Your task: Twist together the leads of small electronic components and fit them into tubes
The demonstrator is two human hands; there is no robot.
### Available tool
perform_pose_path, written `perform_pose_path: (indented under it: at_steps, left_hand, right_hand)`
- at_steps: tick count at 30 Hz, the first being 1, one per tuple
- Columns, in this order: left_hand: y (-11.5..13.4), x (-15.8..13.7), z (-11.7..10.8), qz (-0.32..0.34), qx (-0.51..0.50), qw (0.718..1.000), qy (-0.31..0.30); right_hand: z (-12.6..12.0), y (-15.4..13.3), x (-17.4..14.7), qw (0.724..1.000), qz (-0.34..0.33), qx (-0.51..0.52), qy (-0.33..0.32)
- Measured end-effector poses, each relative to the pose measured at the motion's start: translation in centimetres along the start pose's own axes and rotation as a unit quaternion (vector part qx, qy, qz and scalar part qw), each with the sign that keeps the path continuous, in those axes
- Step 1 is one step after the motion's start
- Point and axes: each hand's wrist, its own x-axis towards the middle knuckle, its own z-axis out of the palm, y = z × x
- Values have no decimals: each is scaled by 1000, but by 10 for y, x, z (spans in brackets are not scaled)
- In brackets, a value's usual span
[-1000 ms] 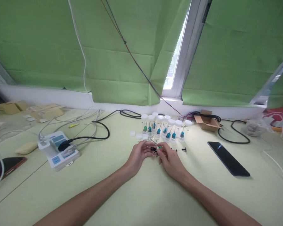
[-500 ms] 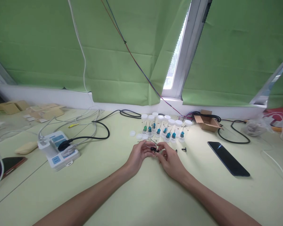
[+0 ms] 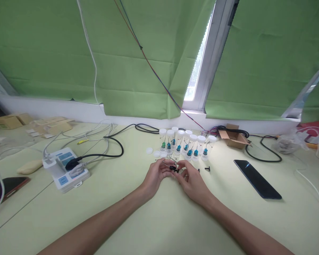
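Observation:
Both hands meet over the pale table, holding one small black part between them. My left hand is closed around its left side, fingertips pinching it. My right hand grips its right side with thumb and fingers. Exactly what the part is remains too small to tell. Just beyond the fingers lie thin metal pins. Several clear bottles with white caps stand behind, with blue-green pieces inside. Right of my right hand rests a small black T-shaped piece. White discs lie to the left of the bottles.
A white power strip with plugs and cables stands on the left. A black phone lies at right. An open cardboard box sits at the back, near black cables. Another phone lies at far left.
The fingers and the black part between them have shifted very slightly. Everything else stays in place.

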Motion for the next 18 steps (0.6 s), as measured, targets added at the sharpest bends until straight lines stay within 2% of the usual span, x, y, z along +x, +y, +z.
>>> perform_pose_path:
  at_steps: [18]
  left_hand:
    - [1, -1, 2, -2, -10, 1000, -6]
  right_hand:
    - [0, 0, 1, 1000, 20, 16, -10]
